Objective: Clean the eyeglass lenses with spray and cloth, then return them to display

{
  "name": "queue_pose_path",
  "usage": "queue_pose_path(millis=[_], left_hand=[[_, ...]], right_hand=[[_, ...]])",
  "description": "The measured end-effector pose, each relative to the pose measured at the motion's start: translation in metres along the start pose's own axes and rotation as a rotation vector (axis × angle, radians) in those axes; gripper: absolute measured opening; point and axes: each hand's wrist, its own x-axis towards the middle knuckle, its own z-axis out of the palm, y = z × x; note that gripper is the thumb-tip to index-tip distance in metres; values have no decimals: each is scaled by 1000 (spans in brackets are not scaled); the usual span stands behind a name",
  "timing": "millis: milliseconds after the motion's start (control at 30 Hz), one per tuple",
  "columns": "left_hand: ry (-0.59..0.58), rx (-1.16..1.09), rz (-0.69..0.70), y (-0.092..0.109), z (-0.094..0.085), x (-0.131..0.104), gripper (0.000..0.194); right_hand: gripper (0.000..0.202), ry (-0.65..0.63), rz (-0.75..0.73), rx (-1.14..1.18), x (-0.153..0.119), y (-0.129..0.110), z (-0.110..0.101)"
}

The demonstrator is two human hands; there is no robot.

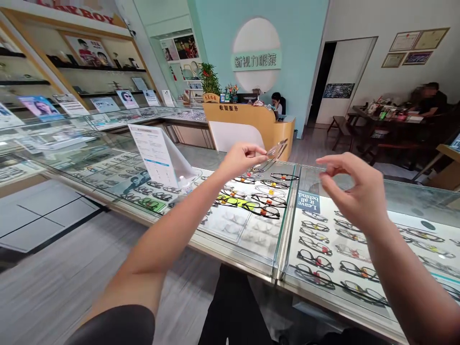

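My left hand [244,157] pinches a thin-framed pair of glasses [277,149] at one end, holding it up over the glass display counter [233,250]. The lenses look clear and the frame is seen nearly edge-on. To the right, my right hand [354,189] hangs in the air above the counter, thumb and index finger curved with a gap between them and nothing visible in it. Beneath the left hand, dark-framed glasses [268,211] with small orange tags lie in rows in the case. More rows of glasses [316,261] lie under the right hand.
A white leaflet stand [154,153] is on the counter to the left, with a small clear bottle [184,183] beside it. Farther back is a wooden cashier desk [244,115] with a person [276,103] behind it. Another person [433,100] sits at a cluttered table at the right.
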Motion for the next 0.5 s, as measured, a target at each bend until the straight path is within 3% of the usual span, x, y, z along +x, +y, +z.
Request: queue_pose_path(millis=[67, 167, 333, 500], left_hand=[[-76, 227, -40, -20, -22, 0, 33], [-178, 476, -124, -56, -42, 4, 28], [-349, 708, -231, -118, -51, 10, 28], [-421, 741, -280, -159, -51, 11, 28]], right_hand=[[21, 31, 73, 8, 0, 10, -4], [17, 25, 202, 46, -7, 35, -3], [18, 44, 379, -51, -42, 89, 0], [27, 71, 517, -54, -73, 130, -3]])
